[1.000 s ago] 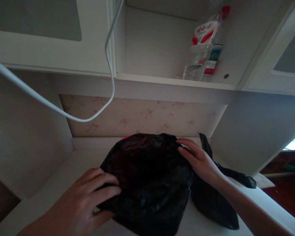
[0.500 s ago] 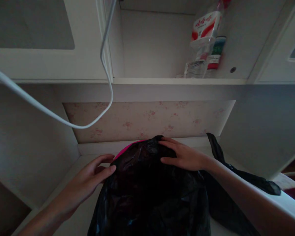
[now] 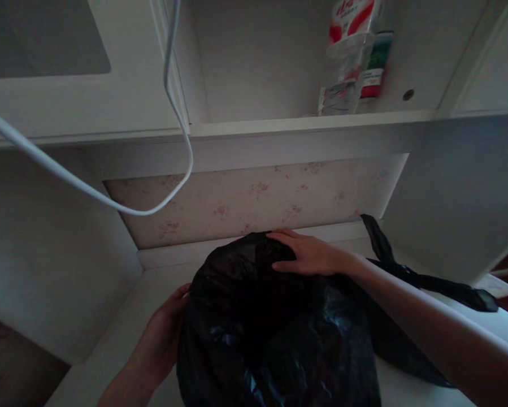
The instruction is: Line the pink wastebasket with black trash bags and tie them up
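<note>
A black bag [image 3: 274, 328], bulging and dim, sits on the white table [image 3: 122, 333] between both hands, its lower part cut off by the frame edge. The right hand [image 3: 308, 254] lies flat and open on the bag's far top, fingers spread, gripping nothing. The left hand [image 3: 166, 333] presses against the bag's near left side; its fingers are hidden behind the plastic, so its grip cannot be told. A second black bag [image 3: 427, 282] trails beyond the right forearm. A white cable [image 3: 109, 198] hangs above the left hand, and bottles [image 3: 355, 56] stand on the shelf above the right.
</note>
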